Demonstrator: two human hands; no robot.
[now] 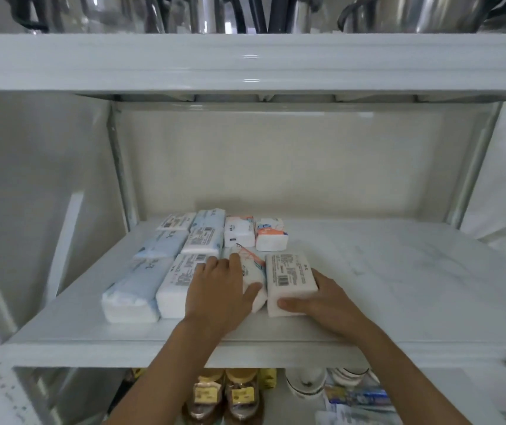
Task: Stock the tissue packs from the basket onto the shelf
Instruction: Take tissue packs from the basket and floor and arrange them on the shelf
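Several tissue packs lie in rows on the left half of the white shelf. My left hand rests on a white pack with orange and blue print, thumb against its front end. My right hand grips a white pack with a barcode label from the right side and front, just right of that pack. To the left lie a white barcode pack and a pale blue pack, with more packs behind them. The basket is out of view.
The upper shelf board hangs overhead and carries steel pots. Below the shelf edge stand jars with yellow labels and stacked bowls. The shelf's right half is bare white surface. Metal uprights frame the sides.
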